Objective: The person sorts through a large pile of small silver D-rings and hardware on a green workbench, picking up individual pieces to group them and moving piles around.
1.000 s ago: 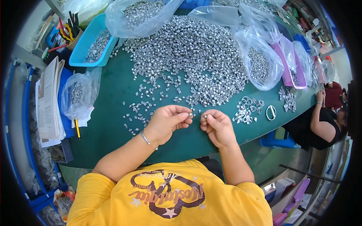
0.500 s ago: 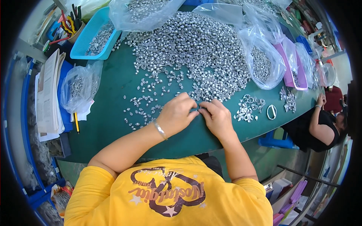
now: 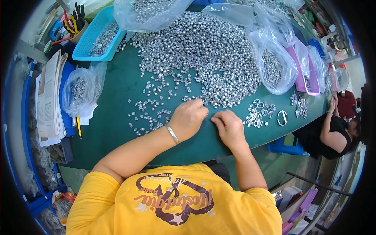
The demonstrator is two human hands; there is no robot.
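My left hand [image 3: 188,119], with a silver bangle on its wrist, is closed just above the table; anything in its curled fingers is hidden. A short gap to the right, my right hand [image 3: 229,127] has thumb and forefinger pressed together, and I cannot make out whether a small piece is between them. Beyond both hands spreads a large heap of small silver-grey, drop-shaped metal pieces [image 3: 199,47]. Scattered loose pieces [image 3: 147,111] of the same kind lie left of my left hand. Right of my right hand are a group of metal rings and bits [image 3: 256,113] and a bangle-like ring [image 3: 282,117].
A blue basket [image 3: 82,49] and a clear bag [image 3: 82,92] stand on the left beside stacked papers [image 3: 51,98]. An open plastic bag [image 3: 274,72] and a pink basket [image 3: 299,74] are at the right. Another person [image 3: 333,135] sits at the table's right side.
My hands, whose fingertips were nearly meeting, have drawn apart slightly. The left fingers have curled in more and the right hand has shifted a little right.
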